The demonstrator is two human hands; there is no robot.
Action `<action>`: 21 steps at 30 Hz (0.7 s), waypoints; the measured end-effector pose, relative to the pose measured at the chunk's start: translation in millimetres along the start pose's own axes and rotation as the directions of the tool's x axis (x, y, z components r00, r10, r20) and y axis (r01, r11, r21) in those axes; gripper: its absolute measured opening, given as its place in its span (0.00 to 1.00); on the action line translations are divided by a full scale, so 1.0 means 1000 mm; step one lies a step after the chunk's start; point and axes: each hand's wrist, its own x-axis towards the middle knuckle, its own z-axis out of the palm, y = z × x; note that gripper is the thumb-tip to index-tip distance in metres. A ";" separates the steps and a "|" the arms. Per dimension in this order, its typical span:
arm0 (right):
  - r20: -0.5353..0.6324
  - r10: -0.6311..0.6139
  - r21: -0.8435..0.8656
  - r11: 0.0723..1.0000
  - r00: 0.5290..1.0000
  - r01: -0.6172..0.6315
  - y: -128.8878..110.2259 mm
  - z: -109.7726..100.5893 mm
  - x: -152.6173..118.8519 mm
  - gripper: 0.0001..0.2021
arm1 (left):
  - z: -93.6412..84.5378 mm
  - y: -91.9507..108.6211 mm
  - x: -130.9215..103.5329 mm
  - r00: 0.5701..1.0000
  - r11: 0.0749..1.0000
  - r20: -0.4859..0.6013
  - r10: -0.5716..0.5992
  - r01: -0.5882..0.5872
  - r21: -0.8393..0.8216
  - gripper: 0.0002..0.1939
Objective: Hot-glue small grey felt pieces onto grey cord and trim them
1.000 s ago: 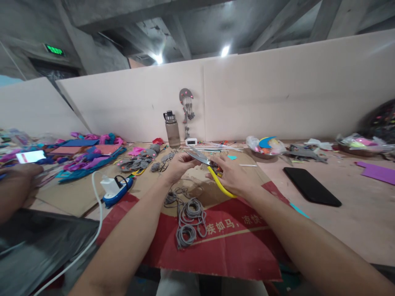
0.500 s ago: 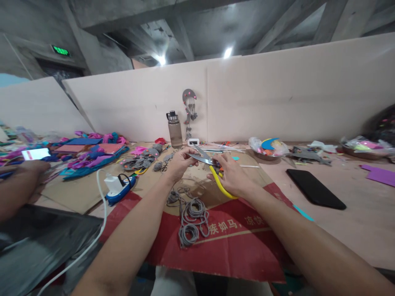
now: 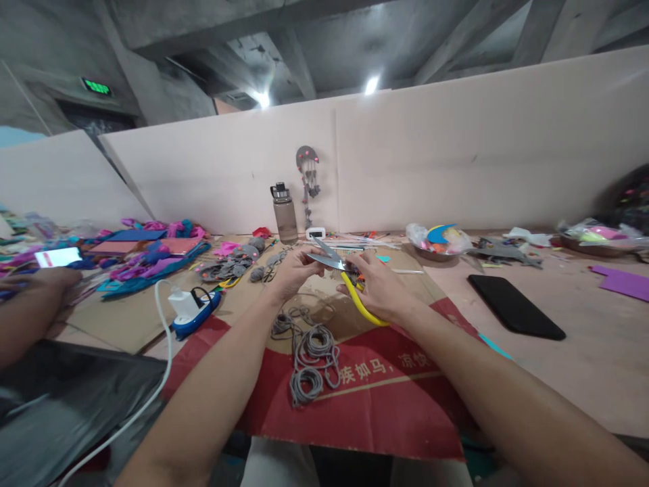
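Over the middle of the cardboard sheet [image 3: 375,423], the left hand [image 3: 290,276] has its fingertips drawn narrow beside the blades of the scissors [image 3: 363,308]; whether it pinches something thin, I cannot tell. The right hand [image 3: 381,289] is wrapped around the yellow handles, and the blades stand parted, their tips towards the left hand. So the trimming looks to be mid-cut at most, with no finished cut to be seen between the fingers.

Grey cord [image 3: 295,389] lies in loose coils on the near side of the sheet, below the hands. Plenty of it seems left to use, though its link to whatever is at the blades cannot be made out.

Beyond, a grey crescent with pink dots and dangling strands [image 3: 303,159] hangs on the pale panel [image 3: 436,155], and looks complete. More grey pieces with pink dots [image 3: 223,269] sit heaped at the left on the counter [image 3: 598,352]; those seem partly made, but how many are done is too small to judge.
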 end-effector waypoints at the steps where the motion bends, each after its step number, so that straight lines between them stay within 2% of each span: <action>1: -0.001 0.001 0.004 1.000 1.000 -0.001 0.000 0.000 0.000 0.23 | 0.000 0.000 0.000 1.000 1.000 0.006 0.001 -0.001 -0.002 0.10; 11: 0.009 0.002 -0.019 1.000 1.000 -0.002 -0.001 -0.002 0.000 0.24 | 0.001 0.000 0.000 1.000 1.000 0.026 -0.005 0.004 0.018 0.06; 15: -0.004 -0.006 -0.030 1.000 1.000 0.006 -0.001 -0.004 0.000 0.23 | 0.000 0.001 -0.001 1.000 0.997 0.000 -0.026 0.026 0.071 0.04; 21: 0.024 0.076 0.197 0.977 0.997 -0.079 0.002 -0.003 0.005 0.17 | -0.002 0.000 0.000 0.997 0.991 -0.030 -0.070 0.073 0.111 0.12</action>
